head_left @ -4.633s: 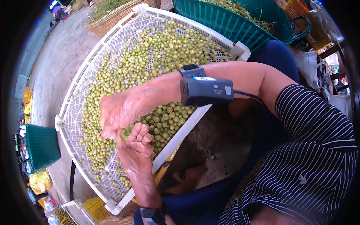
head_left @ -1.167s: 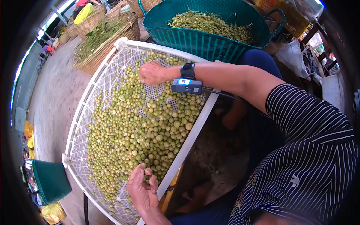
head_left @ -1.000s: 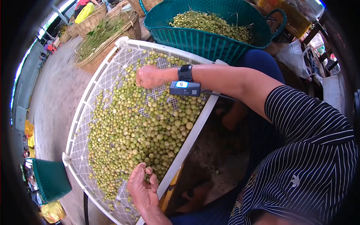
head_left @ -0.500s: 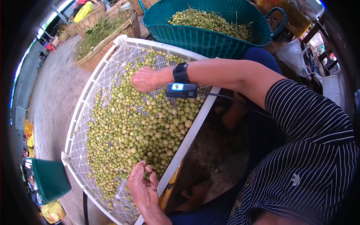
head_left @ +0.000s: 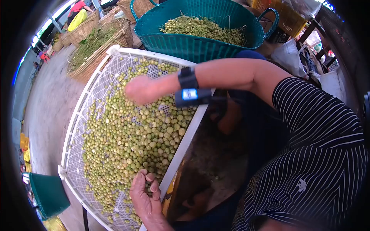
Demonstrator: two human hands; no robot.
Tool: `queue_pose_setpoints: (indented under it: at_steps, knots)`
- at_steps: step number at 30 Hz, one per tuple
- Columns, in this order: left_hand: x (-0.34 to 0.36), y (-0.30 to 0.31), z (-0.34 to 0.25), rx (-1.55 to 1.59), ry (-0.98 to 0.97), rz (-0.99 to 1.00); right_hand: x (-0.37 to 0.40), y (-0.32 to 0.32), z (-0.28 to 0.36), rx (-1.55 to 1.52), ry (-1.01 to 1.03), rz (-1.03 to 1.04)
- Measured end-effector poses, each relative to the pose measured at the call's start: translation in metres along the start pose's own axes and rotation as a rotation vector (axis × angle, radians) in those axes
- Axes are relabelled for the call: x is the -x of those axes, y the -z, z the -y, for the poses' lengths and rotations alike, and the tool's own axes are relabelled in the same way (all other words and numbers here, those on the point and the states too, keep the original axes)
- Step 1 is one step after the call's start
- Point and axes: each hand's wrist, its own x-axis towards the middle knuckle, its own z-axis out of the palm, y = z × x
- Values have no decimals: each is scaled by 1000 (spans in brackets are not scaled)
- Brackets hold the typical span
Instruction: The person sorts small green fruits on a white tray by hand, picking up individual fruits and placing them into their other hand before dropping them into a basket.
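Note:
Small round yellow-green fruits [head_left: 127, 134] cover much of a white mesh tray [head_left: 75, 127], with bare mesh along its far side. Over the upper part of the fruits is my right hand [head_left: 142, 90], palm down and smeared by motion; its fingers and anything in them cannot be made out. A black strap and a small black device [head_left: 192, 97] with a blue-white label sit at that wrist. My left hand [head_left: 147, 196] rests at the tray's near edge, beside the fruits. Its fingers are loosely curled and apart, with nothing visible between them.
Behind the tray stands a teal basket [head_left: 165, 43] partly filled with similar fruits and stems. Wicker baskets [head_left: 86, 73], one heaped with greenery, are at upper left. A green tub [head_left: 50, 196] stands at lower left. A white sack [head_left: 287, 57] lies at upper right.
My right hand has shifted slightly left and down over the fruits and is now blurred. The whole view has moved a little; my left hand keeps its curled pose at the tray edge.

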Motion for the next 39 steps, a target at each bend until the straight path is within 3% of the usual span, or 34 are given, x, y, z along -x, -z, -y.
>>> queue_pose_setpoints:
  at_steps: [1, 3, 10, 11, 12, 14, 15, 17, 22, 28, 29, 31, 33, 36, 39]
  knots:
    - [2, -3, -2, -25, -15, -10, 6, 4, -22, 86, -107, -79]
    - [5, -4, -3, 3, -15, -13, 8, -9, -68, 71, -97, -100]
    - [8, -2, -10, 37, -42, -64, 25, -2, -97, 12, -291, 154]
    - [7, -1, -12, 39, -53, -75, 36, -5, -98, 32, -317, 17]
    - [6, 2, -14, 39, -65, -85, 41, -8, -96, 34, -320, 15]
    - [4, 10, -17, 23, -67, -85, 55, -7, -75, 40, -127, 127]
    - [3, 13, -18, 30, -58, -79, 66, -3, -56, 30, -156, 196]
    - [2, 15, -19, 28, -44, -69, 67, -21, -32, 16, -18, 202]
    - [-1, 9, -17, -71, -100, -251, 66, -52, 49, -9, 140, 27]
    - [-7, 28, -18, -20, -108, -114, 60, -47, 95, -151, 242, -136]
    - [-4, 27, -19, -14, -104, -121, 61, -41, 92, -230, 320, -171]
    - [1, 22, -22, 13, -141, -72, 39, -35, 60, -208, 162, -35]
    - [6, 17, -24, 30, -162, -112, 47, 17, 24, -15, 6, 145]
    - [10, 11, -26, 13, -195, -143, 52, 16, -46, 111, -44, -30]
    - [6, 13, -24, 4, -139, -117, 60, -6, -80, 64, -65, -61]
